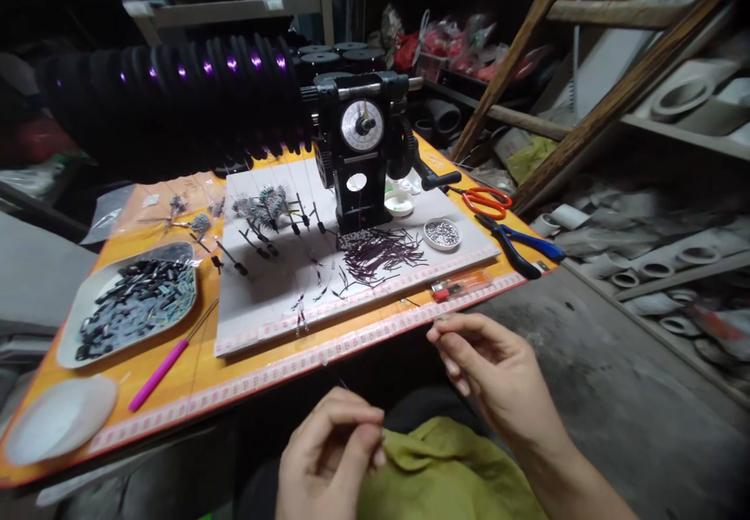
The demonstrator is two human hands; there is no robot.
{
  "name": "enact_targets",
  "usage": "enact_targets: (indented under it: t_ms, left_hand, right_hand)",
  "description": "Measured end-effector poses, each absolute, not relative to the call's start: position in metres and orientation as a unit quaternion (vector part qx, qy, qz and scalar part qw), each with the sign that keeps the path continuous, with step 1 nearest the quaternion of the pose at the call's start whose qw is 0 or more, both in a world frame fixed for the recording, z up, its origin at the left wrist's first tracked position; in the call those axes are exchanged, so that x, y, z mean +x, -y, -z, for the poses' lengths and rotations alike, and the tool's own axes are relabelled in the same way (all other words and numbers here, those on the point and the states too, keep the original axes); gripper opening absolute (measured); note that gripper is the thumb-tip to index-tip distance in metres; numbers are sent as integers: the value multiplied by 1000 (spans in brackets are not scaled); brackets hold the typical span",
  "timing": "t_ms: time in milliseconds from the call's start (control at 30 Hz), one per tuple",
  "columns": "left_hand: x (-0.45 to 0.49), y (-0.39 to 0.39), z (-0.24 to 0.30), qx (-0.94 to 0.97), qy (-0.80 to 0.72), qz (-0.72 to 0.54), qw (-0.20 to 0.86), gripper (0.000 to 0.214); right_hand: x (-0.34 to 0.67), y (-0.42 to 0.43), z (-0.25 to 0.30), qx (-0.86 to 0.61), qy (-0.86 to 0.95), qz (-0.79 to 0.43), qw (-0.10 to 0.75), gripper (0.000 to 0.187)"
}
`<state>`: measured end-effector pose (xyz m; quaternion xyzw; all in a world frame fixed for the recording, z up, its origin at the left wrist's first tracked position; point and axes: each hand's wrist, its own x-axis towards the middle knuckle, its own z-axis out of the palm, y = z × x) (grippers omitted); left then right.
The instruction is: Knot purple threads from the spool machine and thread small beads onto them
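My left hand (331, 450) hovers in front of the table's near edge, above my lap, with thumb and forefinger pinched together. My right hand (495, 368) is higher and further right, near the ruler strip (375, 333), also pinching. What either pinch holds is too small to make out. Closest to the hands on the white board (269, 325) are a pile of dark purple short tubes (380, 254), a round dish of small metal pieces (442, 233) and a few small swivel-like pieces (301, 313). Behind them stands a black hand-cranked winder with a dial (362, 126).
A row of black spools (176, 106) with purple line extends left from the winder. At left lie a tray of dark parts (137, 301), a pink-handled hook tool (158, 375) and a translucent lid (62, 418). Red-handled scissors (486, 201) and blue-handled pliers (516, 243) rest at right.
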<state>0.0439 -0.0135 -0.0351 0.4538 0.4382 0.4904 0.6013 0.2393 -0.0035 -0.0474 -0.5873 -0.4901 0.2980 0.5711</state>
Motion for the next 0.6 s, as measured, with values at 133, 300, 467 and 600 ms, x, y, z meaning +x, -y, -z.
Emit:
enact_targets:
  t_ms: [133,300,467,600]
  left_hand:
    - [57,-2,34,487,-438,-466,594,8]
    - [70,-9,34,488,-422,-465,606,10]
    - [71,-10,31,531,-428,-445,581,6]
    - [68,-11,31,547,-462,-443,539,6]
  right_hand:
    - [232,7,43,-531,401,-444,601,15]
    - [224,10,31,-522,427,-422,606,4]
    - [223,10,32,-512,461,-415,595,4]
    - [230,9,34,-513,453,-414,600,6]
